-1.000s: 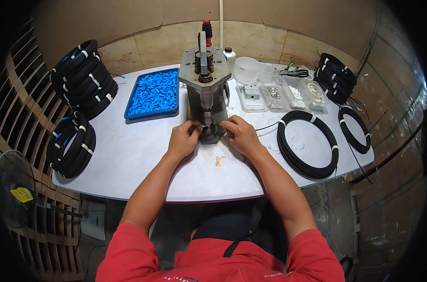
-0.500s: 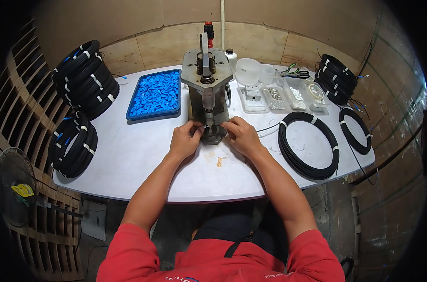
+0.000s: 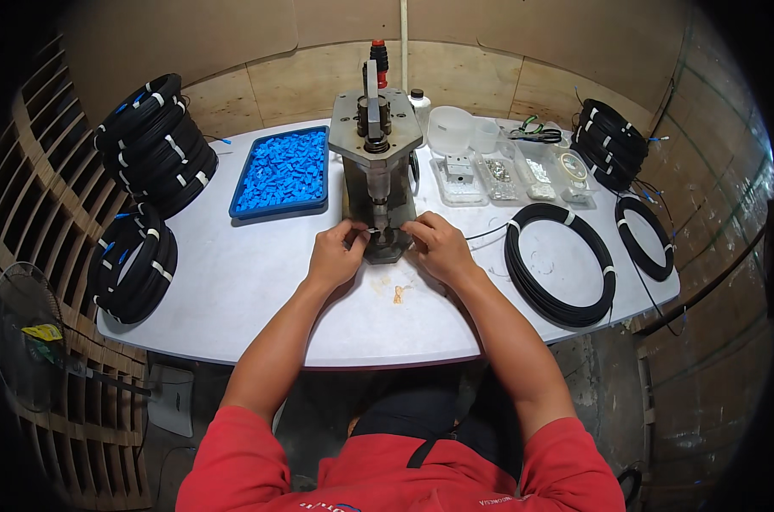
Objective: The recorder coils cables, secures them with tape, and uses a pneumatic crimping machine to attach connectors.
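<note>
A grey metal hand press [image 3: 376, 162] with a red-tipped lever stands at the middle of the white table [image 3: 259, 290]. My left hand [image 3: 336, 252] and my right hand [image 3: 432, 243] meet at the press base, fingertips pinched around a small part under the ram. The part itself is too small to make out. A thin black cable [image 3: 487, 230] runs from my right hand toward a large black cable coil [image 3: 559, 264] on the right.
A blue tray [image 3: 283, 171] of small blue parts sits left of the press. Clear boxes [image 3: 506, 175] of metal bits and a white cup lie behind right. Stacks of black coils [image 3: 152, 145] stand far left and far right [image 3: 613, 145]. A fan [image 3: 24, 341] is at lower left.
Both hands stay at the press base with only slight finger shifts. Nothing else has moved.
</note>
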Tool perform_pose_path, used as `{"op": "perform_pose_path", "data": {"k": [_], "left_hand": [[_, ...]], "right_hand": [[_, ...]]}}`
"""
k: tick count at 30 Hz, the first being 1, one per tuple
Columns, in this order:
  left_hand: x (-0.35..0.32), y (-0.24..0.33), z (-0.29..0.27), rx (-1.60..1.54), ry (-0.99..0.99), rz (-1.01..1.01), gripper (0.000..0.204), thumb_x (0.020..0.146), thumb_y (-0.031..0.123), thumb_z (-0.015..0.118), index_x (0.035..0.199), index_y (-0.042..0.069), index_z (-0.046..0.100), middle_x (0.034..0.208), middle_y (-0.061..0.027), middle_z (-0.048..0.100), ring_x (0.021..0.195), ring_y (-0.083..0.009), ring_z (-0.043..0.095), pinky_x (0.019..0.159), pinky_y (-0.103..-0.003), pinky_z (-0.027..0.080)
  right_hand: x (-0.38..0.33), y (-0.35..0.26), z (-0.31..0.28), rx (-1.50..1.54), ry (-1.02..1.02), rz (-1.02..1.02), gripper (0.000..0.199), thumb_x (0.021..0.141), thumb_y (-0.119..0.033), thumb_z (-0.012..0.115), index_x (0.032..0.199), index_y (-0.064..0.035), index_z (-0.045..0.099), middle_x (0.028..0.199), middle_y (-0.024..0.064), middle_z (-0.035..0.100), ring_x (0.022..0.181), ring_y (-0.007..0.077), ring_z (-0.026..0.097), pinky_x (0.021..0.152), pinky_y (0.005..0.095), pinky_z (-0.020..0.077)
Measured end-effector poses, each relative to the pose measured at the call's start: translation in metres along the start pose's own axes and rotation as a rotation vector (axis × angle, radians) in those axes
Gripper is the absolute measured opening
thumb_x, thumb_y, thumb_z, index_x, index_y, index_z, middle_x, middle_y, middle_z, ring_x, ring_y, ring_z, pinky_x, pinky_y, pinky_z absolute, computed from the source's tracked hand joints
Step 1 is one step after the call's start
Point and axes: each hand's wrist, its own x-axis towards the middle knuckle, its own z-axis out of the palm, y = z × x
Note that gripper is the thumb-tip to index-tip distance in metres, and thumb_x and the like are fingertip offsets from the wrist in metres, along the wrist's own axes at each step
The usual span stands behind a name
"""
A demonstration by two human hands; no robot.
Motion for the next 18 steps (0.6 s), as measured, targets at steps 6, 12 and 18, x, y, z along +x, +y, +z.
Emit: {"op": "perform_pose_path", "data": {"k": [6,12,18], "left_hand": [[-0.0004,0.0,-0.0002,-0.004,0.001,0.009,0.018,0.086,0.012,0.062,0.098,0.001,0.07,0.08,-0.0149,0.071,0.072,-0.0229,0.07,0.066,-0.032,0.053],[0.0,0.0022,-0.0012,0.035,-0.021,-0.011,0.019,0.086,0.013,0.063,0.098,0.0,0.069,0.08,-0.0151,0.071,0.071,-0.0233,0.069,0.065,-0.032,0.053],[0.0,-0.004,0.0033,-0.036,0.02,0.048,0.017,0.087,0.012,0.063,0.098,0.0,0.069,0.078,-0.0161,0.07,0.069,-0.0234,0.069,0.064,-0.033,0.052]], "right_hand": [[0.0,-0.0012,0.0002,0.008,0.003,0.004,0.026,0.074,-0.001,0.067,0.098,-0.0105,0.068,0.088,0.0066,0.061,0.083,0.0265,0.063,0.068,0.0376,0.0532],[-0.0005,0.0005,0.0022,-0.008,-0.009,0.009,0.027,0.073,-0.001,0.067,0.098,-0.0103,0.067,0.088,0.0064,0.061,0.083,0.0265,0.063,0.068,0.0377,0.0531],[-0.0002,0.0019,0.0012,-0.021,-0.002,-0.016,0.029,0.071,-0.001,0.068,0.098,-0.0103,0.066,0.087,0.0061,0.06,0.082,0.026,0.062,0.068,0.0369,0.0531]]}}
